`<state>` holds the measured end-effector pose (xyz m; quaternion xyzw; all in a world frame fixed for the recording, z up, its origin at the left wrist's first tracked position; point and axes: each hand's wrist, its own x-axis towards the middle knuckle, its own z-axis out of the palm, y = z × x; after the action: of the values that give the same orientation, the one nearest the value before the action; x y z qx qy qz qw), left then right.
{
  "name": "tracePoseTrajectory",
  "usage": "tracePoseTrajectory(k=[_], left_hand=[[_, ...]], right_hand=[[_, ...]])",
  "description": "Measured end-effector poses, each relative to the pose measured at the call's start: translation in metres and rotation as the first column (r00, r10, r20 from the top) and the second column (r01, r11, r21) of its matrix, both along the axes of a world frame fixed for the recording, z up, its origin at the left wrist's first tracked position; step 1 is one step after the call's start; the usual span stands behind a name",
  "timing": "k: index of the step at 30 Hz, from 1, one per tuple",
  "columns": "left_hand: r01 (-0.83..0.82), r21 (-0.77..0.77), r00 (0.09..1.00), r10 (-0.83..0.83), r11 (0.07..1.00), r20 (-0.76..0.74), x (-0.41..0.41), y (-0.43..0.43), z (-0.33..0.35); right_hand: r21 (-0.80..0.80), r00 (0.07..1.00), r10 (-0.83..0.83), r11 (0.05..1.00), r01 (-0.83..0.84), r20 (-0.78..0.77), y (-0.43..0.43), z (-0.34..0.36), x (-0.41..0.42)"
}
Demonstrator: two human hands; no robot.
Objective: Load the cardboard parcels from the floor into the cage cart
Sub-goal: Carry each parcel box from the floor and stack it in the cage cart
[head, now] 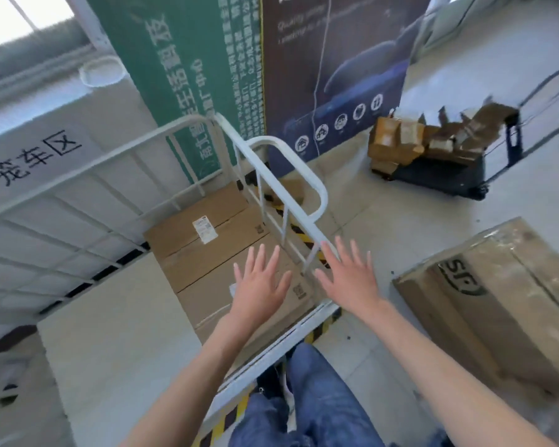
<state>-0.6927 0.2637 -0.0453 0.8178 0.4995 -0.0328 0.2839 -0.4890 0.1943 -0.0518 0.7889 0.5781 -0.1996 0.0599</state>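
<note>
A: Brown corrugated cardboard is what we have to shift. The big taped brown cardboard parcel with the black logo (494, 295) lies on the pale floor at our right, outside the white tubular steel cage cart (281, 162).

B: And inside the cart?

A: Flat brown cardboard cartons with a white shipping label (207, 233) already lie side by side on its floor, against the cart's right side rail.

B: What are our hands doing?

A: Our left hand (259, 282) hangs over those flat cartons, our right hand (349, 275) near the cart's side rail. Both have fingers spread wide, palms down, and hold nothing.

B: How will the floor parcel handle?

A: We judge it bulky, probably fairly heavy. The walls look stiff, but the glossy tape wrapped across the top could be slippery. We would take it with both hands at opposite bottom edges, on bare cardboard, not on tape, and keep it close to the body.

B: Any risk?

A: It has to come in through the cart's open front by our legs, so we could clip the frame there.
</note>
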Motion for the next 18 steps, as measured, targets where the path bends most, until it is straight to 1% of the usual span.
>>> tracePoseTrajectory(k=[2,5,8,10,12,14,16,18], left_hand=[[0.095,0.013,0.995,-0.095,0.995,0.017,0.031,-0.014,0.013],[0.255,0.023,0.967,-0.255,0.967,0.023,0.087,-0.035,0.033],[0.469,0.056,0.883,-0.468,0.881,-0.036,0.157,-0.057,0.051],[0.568,0.077,0.823,-0.566,0.819,-0.044,0.209,-0.072,0.061],[0.642,0.096,0.766,-0.64,0.76,-0.053,0.262,-0.088,0.067],[0.703,0.098,0.711,-0.701,0.705,-0.056,0.311,-0.106,0.071],[0.726,0.124,0.684,-0.728,0.676,-0.039,0.358,-0.126,0.072],[0.744,0.133,0.664,-0.747,0.655,-0.033,0.403,-0.145,0.07]], right_hand=[[0.01,0.991,-0.131,0.991,0.131,-0.009,-0.038,0.01,0.023],[0.01,0.96,-0.281,0.96,0.281,-0.01,-0.092,0.02,0.06],[0.044,0.901,-0.433,0.901,0.432,0.012,-0.148,0.035,0.111],[0.083,0.857,-0.515,0.855,0.512,0.017,-0.184,0.045,0.148],[0.12,0.81,-0.586,0.806,0.58,0.018,-0.218,0.053,0.185],[0.123,0.769,-0.639,0.763,0.635,-0.005,-0.251,0.06,0.219],[0.159,0.73,-0.684,0.721,0.675,0.003,-0.281,0.06,0.253],[0.163,0.687,-0.727,0.676,0.719,-0.014,-0.305,0.062,0.286]])
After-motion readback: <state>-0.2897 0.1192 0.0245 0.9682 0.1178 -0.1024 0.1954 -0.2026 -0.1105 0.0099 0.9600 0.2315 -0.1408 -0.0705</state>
